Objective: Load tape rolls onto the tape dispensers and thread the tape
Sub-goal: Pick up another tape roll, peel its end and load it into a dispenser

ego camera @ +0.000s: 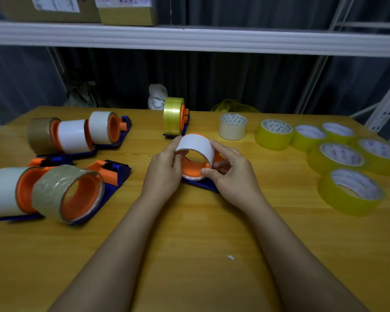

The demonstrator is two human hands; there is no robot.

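Note:
A white tape roll (pixel 197 144) sits on the orange hub of a blue tape dispenser (pixel 208 183) at the middle of the wooden table (pixel 189 233). My left hand (pixel 164 170) grips the roll's left side, thumb on its rim. On the right, my right hand (pixel 229 174) pinches the roll's lower edge and covers part of the dispenser. Behind them stands another dispenser carrying a yellow roll (pixel 173 115).
Several loaded blue-and-orange dispensers (pixel 77 136) lie at the left, the nearest holding a brownish roll (pixel 67 192). A cream roll (pixel 232 126) and several loose yellow rolls (pixel 349 190) lie flat at the right. A white shelf (pixel 189 39) with boxes runs overhead.

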